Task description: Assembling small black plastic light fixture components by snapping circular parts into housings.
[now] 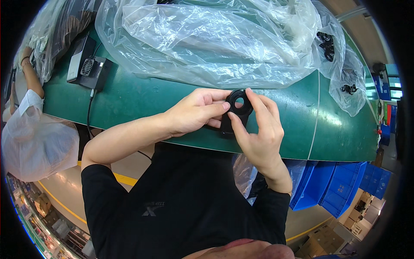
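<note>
Both hands up over the green surface [129, 97], close together. Between them, a small black part [236, 113] with a round ring on top and a hole in the middle. Left hand [196, 113] pinching the part from the left side, thumb tip pressed on the ring's edge, fingers curled in behind it. Right hand [258, 129] pinching it from the right, thumb on the lower front, pointer finger laid along the ring's top edge. Both grips closed tight on the part, not spread. Part held just above the surface's near edge, ring end up.

Behind the hands, a big heap of clear plastic bags [207, 39] on the surface. Far right, more small black parts [327, 43] inside a bag. Far left, a black box with a fan grille [88, 67] and a cord. Below the surface, blue bins [340, 190] on the floor.
</note>
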Demonstrator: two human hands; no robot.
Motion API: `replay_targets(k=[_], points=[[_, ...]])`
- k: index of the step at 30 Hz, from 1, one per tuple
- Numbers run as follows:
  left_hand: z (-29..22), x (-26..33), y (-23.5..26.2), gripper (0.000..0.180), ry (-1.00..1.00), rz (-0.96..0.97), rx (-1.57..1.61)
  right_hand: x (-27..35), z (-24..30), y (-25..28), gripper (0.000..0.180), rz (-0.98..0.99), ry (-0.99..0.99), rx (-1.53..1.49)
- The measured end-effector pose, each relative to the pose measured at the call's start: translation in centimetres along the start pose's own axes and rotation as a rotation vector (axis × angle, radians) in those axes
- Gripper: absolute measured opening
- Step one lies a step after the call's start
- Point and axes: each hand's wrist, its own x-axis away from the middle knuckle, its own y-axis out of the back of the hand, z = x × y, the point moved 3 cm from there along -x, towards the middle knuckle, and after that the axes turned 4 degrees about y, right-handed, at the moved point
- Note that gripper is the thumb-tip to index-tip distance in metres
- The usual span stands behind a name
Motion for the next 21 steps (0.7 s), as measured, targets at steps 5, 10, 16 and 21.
replay_targets(k=[5,10,16,21], points=[[-0.5,0.2,-0.1,0.033,-0.017,-0.086,-0.111,0.1,0.0,-0.4,0.053,-0.013,0.013,-0.003],[0.0,0.0,0.1,0.029,-0.044,-0.148,-0.115,-0.1,-0.2,0.1,0.049,-0.019,0.014,-0.045],[0.0,0.3,-0.2,0.028,-0.054,-0.1,-0.285,-0.3,-2.8,0.0,0.028,0.033,-0.326,-0.399],[-0.2,0.6,-0.5,0.029,-0.131,-0.061,-0.413,0.5,-3.3,-0.8,0.016,0.133,-0.535,-0.798]])
